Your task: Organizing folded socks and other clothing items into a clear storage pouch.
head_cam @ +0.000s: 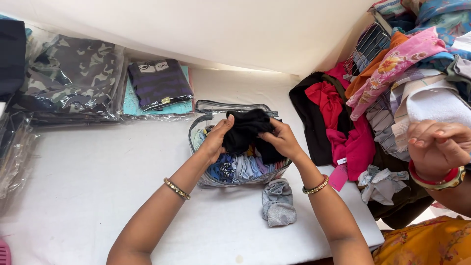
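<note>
Hands gripping black garment (248, 128) from both sides: left hand (216, 140) and right hand (283, 140), fingers closed on fabric, hovering directly above clear zip pouch (212, 107) of folded clothes on table (98, 186).

One view only — a head-worn camera looks steeply down and forward from close above the white padded tabletop (98, 196) — toward the pale back wall (221, 29).
</note>
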